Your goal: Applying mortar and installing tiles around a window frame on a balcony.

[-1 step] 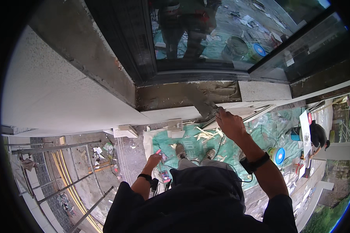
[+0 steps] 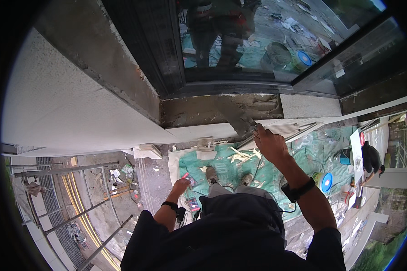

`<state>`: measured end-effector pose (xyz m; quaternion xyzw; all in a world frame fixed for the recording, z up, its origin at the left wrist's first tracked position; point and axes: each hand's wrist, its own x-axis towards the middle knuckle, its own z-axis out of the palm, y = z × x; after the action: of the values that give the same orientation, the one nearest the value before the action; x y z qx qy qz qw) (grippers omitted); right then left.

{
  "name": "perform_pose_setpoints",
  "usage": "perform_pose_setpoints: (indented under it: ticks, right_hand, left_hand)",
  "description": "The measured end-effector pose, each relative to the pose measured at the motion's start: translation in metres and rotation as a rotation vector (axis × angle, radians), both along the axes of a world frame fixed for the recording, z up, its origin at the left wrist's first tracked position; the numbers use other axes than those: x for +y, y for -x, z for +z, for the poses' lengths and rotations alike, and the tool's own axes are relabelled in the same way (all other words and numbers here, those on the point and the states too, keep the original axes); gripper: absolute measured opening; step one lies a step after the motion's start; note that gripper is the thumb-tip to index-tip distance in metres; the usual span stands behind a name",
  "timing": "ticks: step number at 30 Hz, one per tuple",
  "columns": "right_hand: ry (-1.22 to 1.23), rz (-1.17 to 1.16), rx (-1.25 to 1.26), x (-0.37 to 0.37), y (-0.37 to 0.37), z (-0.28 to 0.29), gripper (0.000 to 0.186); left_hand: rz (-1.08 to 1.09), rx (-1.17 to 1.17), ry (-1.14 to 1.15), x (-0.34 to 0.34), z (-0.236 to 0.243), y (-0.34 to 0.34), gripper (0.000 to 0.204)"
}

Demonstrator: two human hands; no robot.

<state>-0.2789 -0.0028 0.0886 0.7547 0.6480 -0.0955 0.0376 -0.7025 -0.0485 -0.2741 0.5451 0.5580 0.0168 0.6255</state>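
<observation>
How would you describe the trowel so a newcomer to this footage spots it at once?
Find the large dark-framed window at the top, then the brownish-grey mortar strip along its lower edge. The trowel is the flat grey blade slanting from that strip down to the right hand. Unlike the similarly coloured mortar, it has straight sides and is hand-held.

The right hand (image 2: pixel 270 143) gripped a flat-bladed trowel (image 2: pixel 238 120) at the grey mortar layer (image 2: pixel 194 111) below the window frame (image 2: pixel 233 88). A white slab (image 2: pixel 310 106) adjoined the layer's right end. The left hand (image 2: pixel 181 186) hung lower, contents unclear.
</observation>
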Motion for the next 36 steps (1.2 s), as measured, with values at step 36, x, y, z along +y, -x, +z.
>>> perform_pose_setpoints:
  ticks: [36]
  right_hand:
    - [0.147, -1.221, 0.552, -0.667, -0.396, -0.126, 0.039]
  left_hand:
    - [-0.418, 0.334, -0.274, -0.069, 0.087, -0.272, 0.044]
